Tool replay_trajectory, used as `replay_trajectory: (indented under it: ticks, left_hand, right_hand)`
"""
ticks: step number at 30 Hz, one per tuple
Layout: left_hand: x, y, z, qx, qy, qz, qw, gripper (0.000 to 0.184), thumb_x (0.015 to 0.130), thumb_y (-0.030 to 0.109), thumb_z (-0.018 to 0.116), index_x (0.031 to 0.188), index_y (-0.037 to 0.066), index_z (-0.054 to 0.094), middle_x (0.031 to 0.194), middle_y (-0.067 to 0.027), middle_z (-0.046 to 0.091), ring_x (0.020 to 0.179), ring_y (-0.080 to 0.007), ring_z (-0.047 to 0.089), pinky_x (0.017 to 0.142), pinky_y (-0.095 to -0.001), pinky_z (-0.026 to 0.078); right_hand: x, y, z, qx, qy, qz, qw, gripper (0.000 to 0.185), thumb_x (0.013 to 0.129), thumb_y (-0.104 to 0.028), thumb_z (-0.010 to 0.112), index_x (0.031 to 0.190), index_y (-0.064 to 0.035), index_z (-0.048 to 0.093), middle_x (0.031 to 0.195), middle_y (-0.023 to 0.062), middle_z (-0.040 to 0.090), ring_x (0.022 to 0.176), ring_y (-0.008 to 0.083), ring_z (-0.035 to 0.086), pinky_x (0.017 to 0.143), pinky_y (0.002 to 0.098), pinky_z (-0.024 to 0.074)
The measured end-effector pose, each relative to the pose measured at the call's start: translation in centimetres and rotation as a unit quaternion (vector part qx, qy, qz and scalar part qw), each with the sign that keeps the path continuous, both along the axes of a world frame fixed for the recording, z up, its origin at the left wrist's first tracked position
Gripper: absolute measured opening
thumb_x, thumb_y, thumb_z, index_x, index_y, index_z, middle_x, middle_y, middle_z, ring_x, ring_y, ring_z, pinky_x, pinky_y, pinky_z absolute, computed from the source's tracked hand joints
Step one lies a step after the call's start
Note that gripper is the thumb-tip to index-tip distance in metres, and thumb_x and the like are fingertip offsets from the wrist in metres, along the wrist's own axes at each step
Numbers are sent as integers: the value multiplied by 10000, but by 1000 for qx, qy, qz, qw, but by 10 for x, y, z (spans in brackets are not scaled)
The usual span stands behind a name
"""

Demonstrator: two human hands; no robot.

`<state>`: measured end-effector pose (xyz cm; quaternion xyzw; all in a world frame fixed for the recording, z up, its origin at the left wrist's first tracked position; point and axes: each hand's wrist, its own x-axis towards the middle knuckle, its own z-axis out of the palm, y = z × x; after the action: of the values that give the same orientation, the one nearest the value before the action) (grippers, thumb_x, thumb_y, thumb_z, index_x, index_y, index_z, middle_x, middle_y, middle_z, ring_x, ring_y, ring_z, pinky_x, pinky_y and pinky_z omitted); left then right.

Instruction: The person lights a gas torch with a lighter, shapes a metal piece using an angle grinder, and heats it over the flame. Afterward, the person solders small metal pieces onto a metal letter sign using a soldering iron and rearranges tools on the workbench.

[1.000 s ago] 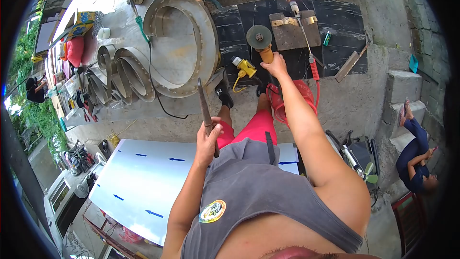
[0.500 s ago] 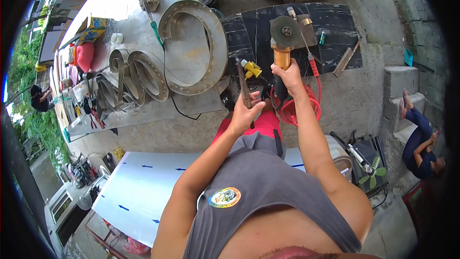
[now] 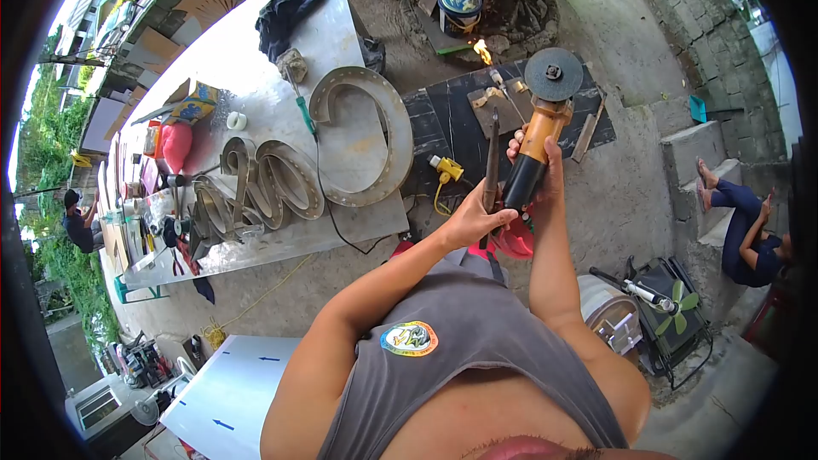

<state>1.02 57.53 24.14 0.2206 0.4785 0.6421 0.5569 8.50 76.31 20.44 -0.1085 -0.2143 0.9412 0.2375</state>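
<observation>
My right hand is wrapped around the body of an angle grinder, orange in front and black behind. Its grey disc faces up at the far end. Closed around a long dark rod-like tool with a narrow tip, my left hand is just left of the grinder's rear end. Past the hands, a gas torch burns with an orange flame over the black marble-patterned board. A yellow plug-like piece with a cord is left of the rod.
Large hollow metal letters stand on the metal-topped table at left. A green-handled tool lies beside them. A covered bucket is beyond the board. One person sits on steps at right; another person is far left.
The view has shifted, showing more ground ahead. The grinder is raised and tilted, its disc now more to the right. My left hand and the rod have come closer to it. The torch flame now shows.
</observation>
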Motion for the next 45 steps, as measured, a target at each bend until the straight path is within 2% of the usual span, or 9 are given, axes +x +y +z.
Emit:
replay_trajectory:
  ticks: [5,10,13,17,27,31,37,42,45]
  left_hand:
    - [-6,-10,-12,-47,69,46,995,466,899,187,836,1141,15,477,970,-38,595,845,-113,647,734,-286,544]
    - [-9,-8,-4,-64,256,102,959,526,776,178,899,1086,34,498,917,-83,586,839,-159,574,783,-340,506]
    - [-10,-5,-10,-52,219,96,970,471,805,148,888,1060,60,503,897,-1,544,779,-80,536,679,-270,485]
    - [-11,-6,-6,-64,282,107,951,474,790,149,875,1054,49,494,887,-24,554,788,-115,571,688,-304,502]
    - [-18,9,-12,-94,272,100,952,477,799,155,858,1081,39,491,900,-40,566,785,-114,581,687,-305,508]
    - [-38,0,-26,-26,64,23,997,321,1032,234,670,1220,1,556,991,-25,601,892,-81,579,770,-280,546]
    - [-98,-54,-11,-91,28,116,989,563,1066,263,610,1527,-16,445,913,-45,621,712,-129,644,684,-288,553]
    - [-120,-60,11,-55,65,186,979,458,1064,286,612,1413,2,527,1003,-117,723,698,-135,651,653,-292,554]
    - [-123,-57,13,-37,56,197,978,411,1069,312,601,1344,11,553,1064,-145,742,677,-128,641,632,-280,547]
  right_hand:
    - [-3,-15,51,101,-145,-89,980,587,912,-273,727,1367,-11,465,1207,170,639,1170,356,667,1009,471,569]
    - [-8,-9,45,69,-143,-124,979,515,896,-169,734,1321,-34,475,1034,115,643,845,201,663,820,391,601]
    - [-14,-11,54,86,-132,-143,977,528,887,-175,738,1320,-24,475,992,127,635,813,222,676,756,388,607]
    - [-16,-13,53,82,-147,-141,976,493,881,-159,738,1295,-49,495,960,99,625,794,194,644,787,379,586]
    - [-22,3,38,66,-192,-156,967,498,855,-164,744,1271,-39,502,939,104,633,784,222,676,720,379,602]
    - [-21,13,42,94,-207,-165,960,442,849,-161,758,1208,-29,535,897,95,636,753,213,677,713,378,601]
    - [-6,29,49,300,-365,-157,867,425,808,-157,818,1139,-12,594,918,101,688,760,209,716,691,365,603]
    - [-17,16,45,524,-478,-116,695,618,732,-210,846,1262,-17,594,1089,198,741,989,366,736,883,411,570]
    - [-31,-3,65,564,-488,-116,656,616,727,-224,844,1252,-19,597,1095,234,734,1042,415,713,899,441,567]
